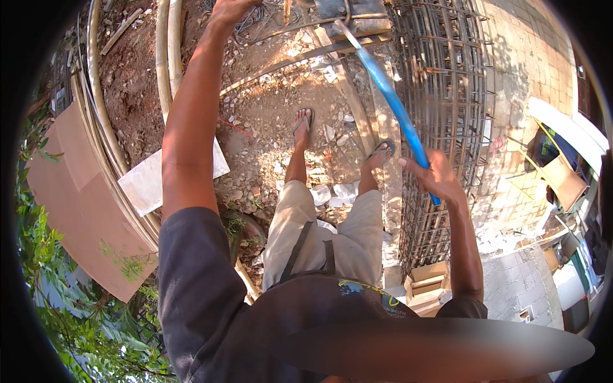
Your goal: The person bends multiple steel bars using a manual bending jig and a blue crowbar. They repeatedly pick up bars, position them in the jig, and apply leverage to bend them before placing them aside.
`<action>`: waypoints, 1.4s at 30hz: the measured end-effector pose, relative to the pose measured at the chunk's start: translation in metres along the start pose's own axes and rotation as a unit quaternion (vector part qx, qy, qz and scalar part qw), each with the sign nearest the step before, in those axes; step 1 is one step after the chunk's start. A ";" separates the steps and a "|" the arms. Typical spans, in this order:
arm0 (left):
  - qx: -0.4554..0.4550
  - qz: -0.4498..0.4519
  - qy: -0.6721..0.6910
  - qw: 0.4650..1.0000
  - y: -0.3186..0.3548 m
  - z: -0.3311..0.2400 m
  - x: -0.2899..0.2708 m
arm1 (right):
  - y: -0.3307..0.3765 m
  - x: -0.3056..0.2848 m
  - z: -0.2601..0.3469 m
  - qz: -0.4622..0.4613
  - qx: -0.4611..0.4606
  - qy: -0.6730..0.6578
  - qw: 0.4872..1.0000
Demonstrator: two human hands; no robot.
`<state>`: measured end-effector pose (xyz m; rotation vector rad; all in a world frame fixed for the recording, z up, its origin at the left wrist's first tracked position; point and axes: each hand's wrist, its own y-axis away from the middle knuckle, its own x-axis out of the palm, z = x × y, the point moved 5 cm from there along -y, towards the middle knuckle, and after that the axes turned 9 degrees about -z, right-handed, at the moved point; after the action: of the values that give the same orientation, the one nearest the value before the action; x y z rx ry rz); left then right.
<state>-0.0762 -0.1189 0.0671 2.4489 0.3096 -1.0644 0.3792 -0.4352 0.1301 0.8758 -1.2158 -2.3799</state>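
Observation:
My right hand point(439, 177) is wrapped round the lower end of a long blue-sleeved metal bar point(391, 96). The bar slants up and to the left, and its bare pale tip point(345, 30) reaches a dark metal block point(364, 27) on a wooden plank. A thin rod point(300, 27) runs leftward from that block. Far ahead on the left, my left hand point(233, 9) is cut by the upper picture edge, close to a tangle of wire point(255, 24); its fingers are mostly hidden, so whether it grips something cannot be told.
Stacked rebar cages point(440, 83) stand close on the right, beside a paved strip point(511, 70). Wooden boards point(354, 96) and rubble lie around my sandalled feet point(303, 124). Bamboo poles point(167, 57), a white tile-like slab point(143, 182) and a brown sheet point(89, 204) are on the left.

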 end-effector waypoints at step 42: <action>-0.019 0.063 0.078 0.995 -0.011 0.017 0.010 | -0.074 0.339 0.157 -0.189 -0.060 -0.540 0.818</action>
<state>-0.0848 -0.1172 0.0461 2.4853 0.2189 -0.8103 0.0192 -0.4777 0.0135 -0.4807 -1.2260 -3.3691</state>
